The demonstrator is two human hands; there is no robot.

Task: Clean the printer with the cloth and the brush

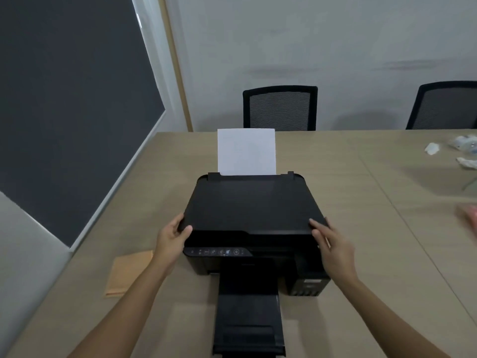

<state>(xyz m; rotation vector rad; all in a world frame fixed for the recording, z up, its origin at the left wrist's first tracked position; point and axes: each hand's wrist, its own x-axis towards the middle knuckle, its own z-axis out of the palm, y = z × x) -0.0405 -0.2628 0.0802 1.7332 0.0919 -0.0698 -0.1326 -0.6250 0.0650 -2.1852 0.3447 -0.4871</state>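
Observation:
A black printer (254, 202) stands in the middle of the beige table (361, 228), white paper (246, 151) upright in its rear feed and its output tray (249, 321) pulled out toward me. My left hand (173, 236) grips the front left corner of the printer's lid, thumb on top. My right hand (333, 246) rests against the front right corner of the lid, fingers together. An orange cloth (129, 275) lies flat on the table left of the printer, partly behind my left forearm. No brush is visible.
Two black mesh chairs (280, 108) (446, 105) stand behind the table by the wall. White crumpled wrappers (462, 151) and a blurred pink thing (468, 215) lie at the table's right edge. A dark board (64, 99) fills the left wall.

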